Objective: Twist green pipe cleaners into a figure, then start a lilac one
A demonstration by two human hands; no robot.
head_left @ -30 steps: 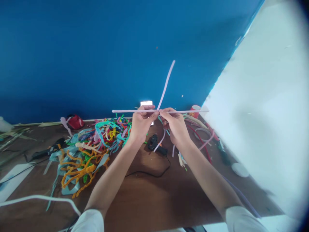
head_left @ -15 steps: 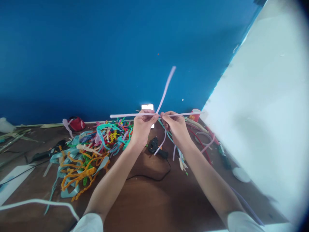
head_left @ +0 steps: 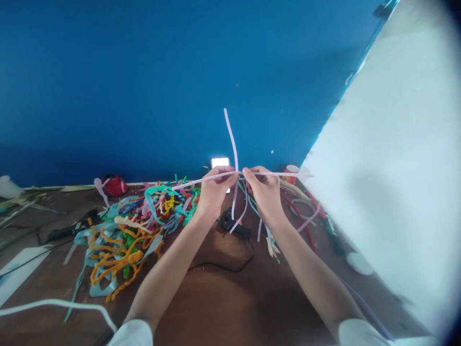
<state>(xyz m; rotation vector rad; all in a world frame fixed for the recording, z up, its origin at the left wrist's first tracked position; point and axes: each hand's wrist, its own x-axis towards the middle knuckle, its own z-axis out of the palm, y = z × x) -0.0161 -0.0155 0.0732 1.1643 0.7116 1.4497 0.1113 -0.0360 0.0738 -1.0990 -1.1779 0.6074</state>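
Note:
Pale lilac pipe cleaners (head_left: 232, 139) cross one another between my hands, one running sideways and one standing up with its lower end hanging down. My left hand (head_left: 215, 190) pinches them just left of the crossing, thumb in front. On the right side of the crossing, my right hand (head_left: 264, 190) pinches the sideways pipe cleaner (head_left: 295, 174), whose end sticks out past the fingers. A lit phone (head_left: 220, 162) stands behind my left hand and is partly covered. Below the hands lies a black glue gun (head_left: 234, 223) with its cord on the table.
A tangled heap of coloured pipe cleaners (head_left: 137, 226) covers the left of the brown table (head_left: 216, 307). A red-and-white cup (head_left: 291, 173) and loose strands stand at the right, near a white disc (head_left: 359, 264). The blue wall (head_left: 144, 86) rises close behind.
The upright pipe cleaner has swung from leaning right to leaning slightly left, and its lower end now shows below. The sideways one's left end has dropped. Both hands keep their pinch.

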